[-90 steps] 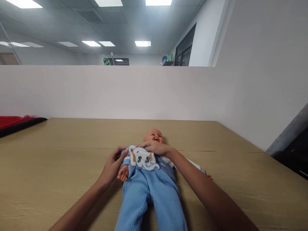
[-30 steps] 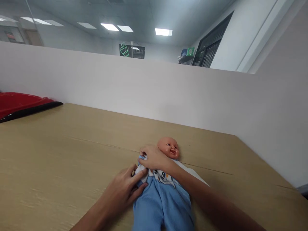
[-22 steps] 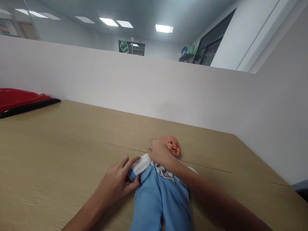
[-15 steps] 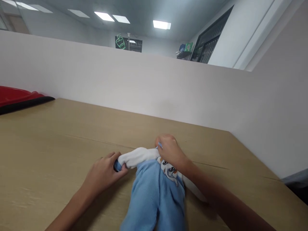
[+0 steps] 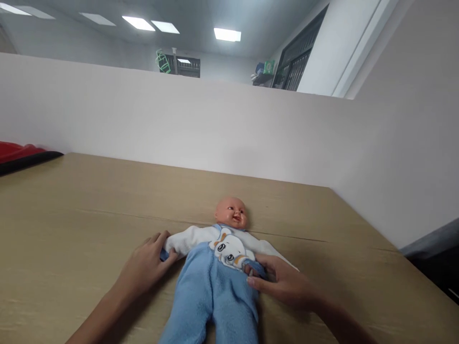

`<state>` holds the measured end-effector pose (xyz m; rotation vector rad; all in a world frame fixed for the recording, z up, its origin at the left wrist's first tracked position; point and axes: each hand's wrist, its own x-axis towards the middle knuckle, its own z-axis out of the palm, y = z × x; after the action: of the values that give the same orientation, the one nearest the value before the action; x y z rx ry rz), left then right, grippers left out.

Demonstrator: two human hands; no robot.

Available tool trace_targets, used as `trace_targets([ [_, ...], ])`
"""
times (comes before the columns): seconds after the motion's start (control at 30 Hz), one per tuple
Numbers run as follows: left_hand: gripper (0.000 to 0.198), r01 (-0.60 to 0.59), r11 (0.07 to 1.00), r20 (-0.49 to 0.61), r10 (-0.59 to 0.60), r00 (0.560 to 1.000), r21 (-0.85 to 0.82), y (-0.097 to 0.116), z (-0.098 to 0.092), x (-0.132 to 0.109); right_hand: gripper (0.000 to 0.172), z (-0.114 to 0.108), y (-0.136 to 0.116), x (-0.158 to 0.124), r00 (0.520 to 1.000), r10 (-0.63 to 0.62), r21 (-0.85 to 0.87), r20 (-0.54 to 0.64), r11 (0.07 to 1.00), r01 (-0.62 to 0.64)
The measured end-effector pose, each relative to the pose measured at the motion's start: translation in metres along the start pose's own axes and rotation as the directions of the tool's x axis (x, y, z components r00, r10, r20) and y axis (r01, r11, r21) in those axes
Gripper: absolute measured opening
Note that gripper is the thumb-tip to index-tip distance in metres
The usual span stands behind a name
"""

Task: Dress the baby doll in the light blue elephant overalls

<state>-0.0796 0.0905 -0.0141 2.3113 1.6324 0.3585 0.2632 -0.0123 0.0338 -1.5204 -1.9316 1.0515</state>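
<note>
A baby doll [image 5: 231, 213] lies on its back on the wooden table [image 5: 89, 205], head away from me. It wears a blue fleece romper [image 5: 215, 286] with white sleeves and an elephant patch [image 5: 227, 249] on the chest. My left hand [image 5: 145, 267] pinches the blue cuff of the doll's white sleeve at the left. My right hand [image 5: 283, 282] grips a fold of the blue romper at the doll's side, just below the elephant patch.
A white partition wall [image 5: 179, 129] runs along the far edge of the table and continues on the right. A red and black object [image 5: 21, 155] lies at the far left. A dark surface [image 5: 437, 258] shows beyond the table's right edge.
My right hand left the doll's neck and came down to the romper's side, uncovering the face. The left sleeve has been pulled out straight by my left hand.
</note>
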Motion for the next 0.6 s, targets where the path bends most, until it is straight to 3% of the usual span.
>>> trace_targets([
  [0.17,0.042,-0.062,0.998,0.012,0.062,0.998,-0.001,-0.014,0.009,0.005,0.024,0.021,0.039,-0.033,0.975,-0.006,-0.068,-0.220,0.998,-0.010],
  [0.27,0.043,-0.075,0.995,0.015,0.074,0.997,0.065,-0.022,0.005,0.011,0.015,0.028,0.057,-0.041,0.966,-0.134,-0.123,-0.220,0.986,0.109],
  [0.37,0.038,-0.103,0.983,-0.011,0.105,0.994,0.152,-0.015,-0.005,0.013,0.021,0.024,0.071,-0.047,0.937,-0.226,-0.200,-0.267,0.964,0.175],
  [0.43,0.034,-0.153,0.979,-0.072,0.164,0.984,0.132,0.006,-0.012,0.011,0.028,0.016,0.080,-0.050,0.886,-0.272,-0.328,-0.376,0.933,0.147],
  [0.5,0.033,-0.264,0.963,-0.124,0.268,0.955,0.048,0.042,-0.017,0.009,0.041,0.008,0.088,-0.052,0.838,-0.291,-0.447,-0.461,0.892,0.064],
  [0.53,0.031,-0.367,0.930,-0.095,0.364,0.927,-0.022,0.063,-0.017,0.008,0.050,0.005,0.091,-0.053,0.829,-0.281,-0.477,-0.484,0.878,0.019],
  [0.6,0.028,-0.558,0.821,-0.039,0.558,0.829,-0.119,0.105,-0.013,0.008,0.061,0.000,0.095,-0.054,0.846,-0.211,-0.476,-0.490,0.878,-0.056],
])
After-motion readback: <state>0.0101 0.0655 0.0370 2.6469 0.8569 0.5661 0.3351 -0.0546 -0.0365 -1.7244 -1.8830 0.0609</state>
